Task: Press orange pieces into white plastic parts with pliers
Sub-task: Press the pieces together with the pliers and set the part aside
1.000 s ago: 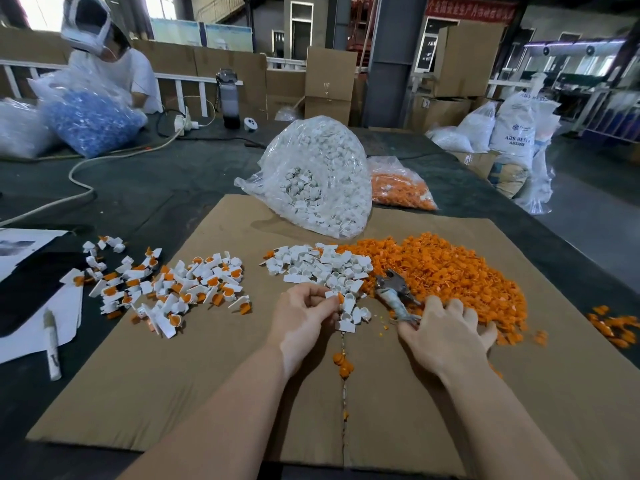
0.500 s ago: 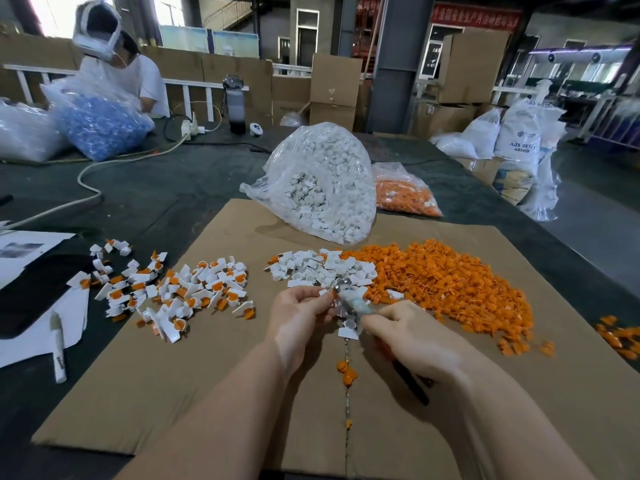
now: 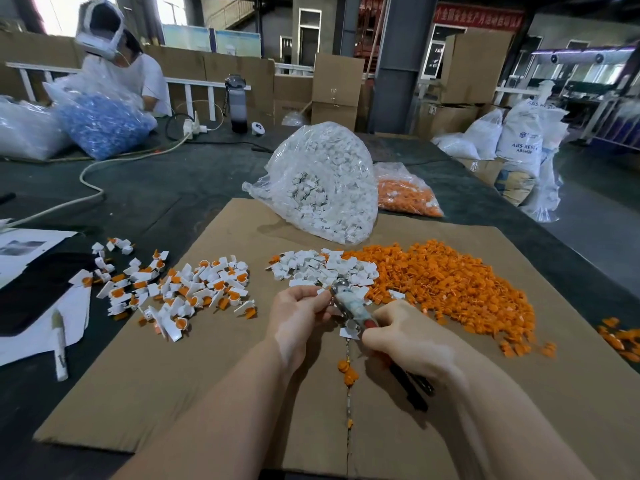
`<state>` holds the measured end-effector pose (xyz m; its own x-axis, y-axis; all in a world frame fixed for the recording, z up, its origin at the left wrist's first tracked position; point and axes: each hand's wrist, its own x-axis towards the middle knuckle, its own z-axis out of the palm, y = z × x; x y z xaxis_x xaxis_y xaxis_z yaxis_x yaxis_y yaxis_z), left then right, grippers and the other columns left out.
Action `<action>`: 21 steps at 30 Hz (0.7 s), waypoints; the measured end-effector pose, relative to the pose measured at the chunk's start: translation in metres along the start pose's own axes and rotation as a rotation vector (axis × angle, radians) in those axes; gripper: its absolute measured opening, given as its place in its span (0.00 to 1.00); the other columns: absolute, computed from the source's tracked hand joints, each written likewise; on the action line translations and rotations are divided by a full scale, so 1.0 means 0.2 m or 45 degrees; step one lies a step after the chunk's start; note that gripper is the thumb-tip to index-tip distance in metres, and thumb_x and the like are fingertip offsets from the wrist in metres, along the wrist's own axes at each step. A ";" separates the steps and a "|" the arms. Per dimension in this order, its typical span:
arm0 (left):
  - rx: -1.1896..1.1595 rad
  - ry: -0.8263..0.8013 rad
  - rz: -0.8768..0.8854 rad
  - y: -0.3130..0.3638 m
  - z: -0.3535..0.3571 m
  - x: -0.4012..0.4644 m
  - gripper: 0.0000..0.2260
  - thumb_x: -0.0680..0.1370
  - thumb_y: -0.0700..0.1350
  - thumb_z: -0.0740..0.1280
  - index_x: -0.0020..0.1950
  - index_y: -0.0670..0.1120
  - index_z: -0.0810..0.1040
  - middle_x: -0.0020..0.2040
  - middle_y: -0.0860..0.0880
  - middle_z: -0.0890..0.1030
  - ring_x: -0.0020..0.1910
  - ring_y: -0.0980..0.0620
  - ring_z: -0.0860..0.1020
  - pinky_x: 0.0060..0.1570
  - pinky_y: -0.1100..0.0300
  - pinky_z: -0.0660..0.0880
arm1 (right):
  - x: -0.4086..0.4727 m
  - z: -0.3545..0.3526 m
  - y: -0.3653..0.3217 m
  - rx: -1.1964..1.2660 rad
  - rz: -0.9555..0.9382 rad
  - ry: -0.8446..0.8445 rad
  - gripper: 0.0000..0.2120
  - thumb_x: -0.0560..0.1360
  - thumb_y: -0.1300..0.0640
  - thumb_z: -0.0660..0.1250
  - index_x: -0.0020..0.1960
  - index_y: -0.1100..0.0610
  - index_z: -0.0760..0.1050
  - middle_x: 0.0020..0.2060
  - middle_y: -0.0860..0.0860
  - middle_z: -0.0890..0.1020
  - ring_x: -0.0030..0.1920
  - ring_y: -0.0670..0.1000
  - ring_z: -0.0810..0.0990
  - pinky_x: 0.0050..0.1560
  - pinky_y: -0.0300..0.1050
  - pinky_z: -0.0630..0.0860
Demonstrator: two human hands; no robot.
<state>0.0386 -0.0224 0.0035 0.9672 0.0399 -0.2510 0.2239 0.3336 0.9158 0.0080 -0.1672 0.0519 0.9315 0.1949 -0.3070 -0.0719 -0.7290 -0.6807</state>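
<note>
Gripping pliers, metal nose, dark handles

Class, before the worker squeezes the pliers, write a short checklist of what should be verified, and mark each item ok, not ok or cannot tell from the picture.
1. Right hand grips the pliers by the handles: ok.
2. Left hand pinches a part at the plier head: ok, fingers meet the head; the part itself is hidden.
3. Orange piece seated in the white part: cannot tell.
4. Left fingertips out of the pinch zone: cannot tell, they sit very close to the head.
5. Supply within reach: ok, white parts and orange pieces are heaped just beyond the hands.
6. Place for finished parts: ok, assembled pile lies to the left on the cardboard.
</note>
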 end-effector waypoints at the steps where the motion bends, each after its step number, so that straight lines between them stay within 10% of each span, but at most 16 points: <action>1: 0.005 -0.001 -0.002 0.00 0.00 0.00 0.08 0.77 0.34 0.63 0.55 0.32 0.74 0.34 0.43 0.78 0.29 0.53 0.74 0.30 0.64 0.74 | 0.00 0.01 0.00 -0.011 -0.012 0.033 0.09 0.70 0.62 0.63 0.32 0.57 0.67 0.28 0.53 0.71 0.29 0.51 0.67 0.31 0.42 0.62; 13: 0.009 0.027 0.038 0.00 0.01 -0.01 0.11 0.77 0.33 0.63 0.58 0.29 0.71 0.31 0.44 0.76 0.26 0.54 0.72 0.28 0.64 0.73 | 0.00 0.04 0.06 0.020 -0.054 0.211 0.09 0.70 0.57 0.67 0.32 0.56 0.72 0.28 0.51 0.72 0.28 0.49 0.69 0.30 0.42 0.64; 18: 0.239 0.061 0.244 -0.04 0.00 -0.01 0.08 0.77 0.34 0.64 0.55 0.35 0.75 0.34 0.46 0.78 0.26 0.61 0.76 0.29 0.69 0.73 | 0.05 -0.02 0.19 -0.314 0.071 0.713 0.09 0.69 0.49 0.69 0.44 0.54 0.77 0.42 0.52 0.79 0.42 0.53 0.76 0.36 0.42 0.67; 21: 0.588 0.062 0.434 -0.08 0.00 -0.01 0.09 0.78 0.39 0.65 0.56 0.42 0.80 0.45 0.53 0.80 0.43 0.64 0.77 0.40 0.77 0.69 | 0.07 -0.05 0.27 -0.667 0.177 0.893 0.16 0.71 0.45 0.67 0.52 0.55 0.76 0.47 0.52 0.76 0.50 0.53 0.74 0.45 0.44 0.70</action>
<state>0.0339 -0.0284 -0.0099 0.9896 0.1203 0.0783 -0.0598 -0.1509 0.9867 0.0204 -0.2110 0.0172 0.9429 -0.2397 0.2314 -0.1884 -0.9565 -0.2228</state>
